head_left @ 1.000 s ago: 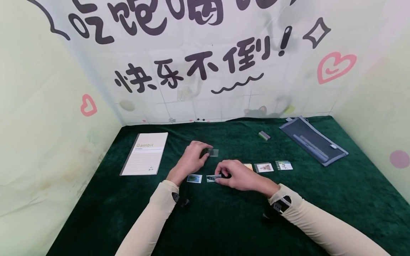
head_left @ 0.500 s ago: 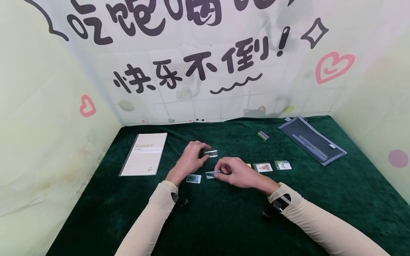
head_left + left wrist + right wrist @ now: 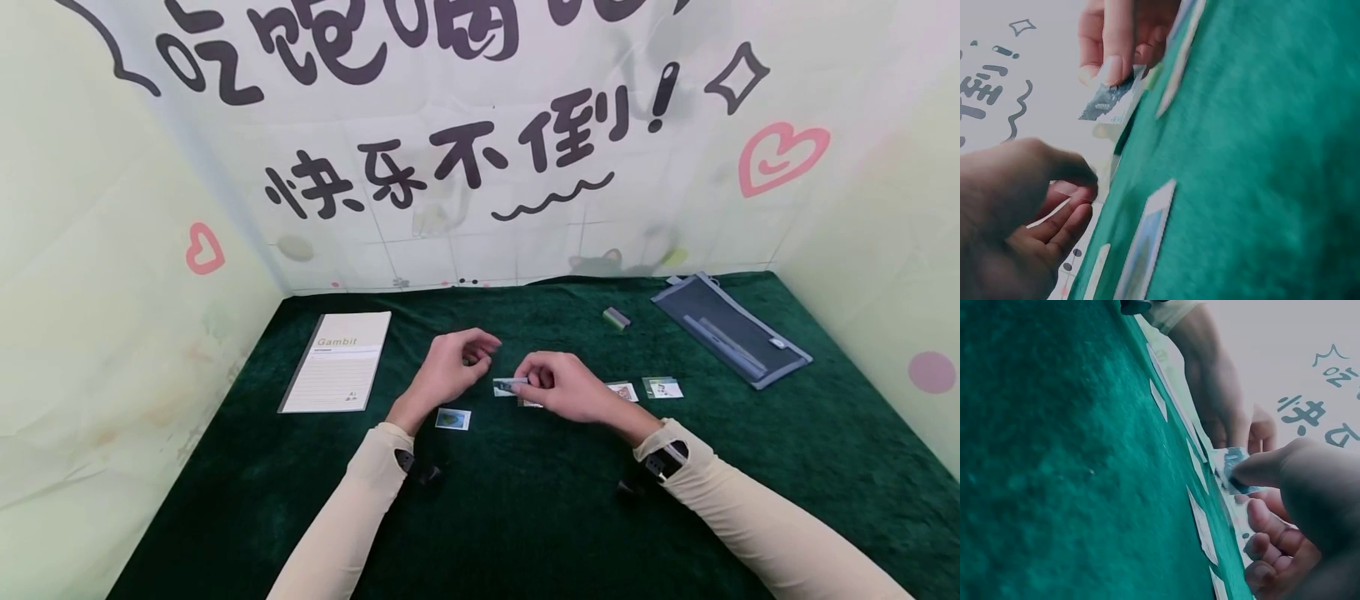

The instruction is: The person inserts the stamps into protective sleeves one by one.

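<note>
I see a Gambit notebook (image 3: 337, 362) near the left edge of the surface (image 3: 525, 517), a zippered pouch (image 3: 738, 329) by its far right corner, a striped block (image 3: 617, 318) between.

Head view looks bright; wrist views seem dimmer, softer.

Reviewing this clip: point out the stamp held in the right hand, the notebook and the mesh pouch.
Held stamp (image 3: 1107, 102): left wrist view, on its printed picture.
Notebook (image 3: 335, 364): head view, middle of its cover.
Mesh pouch (image 3: 739, 327): head view, on bare mesh.
</note>
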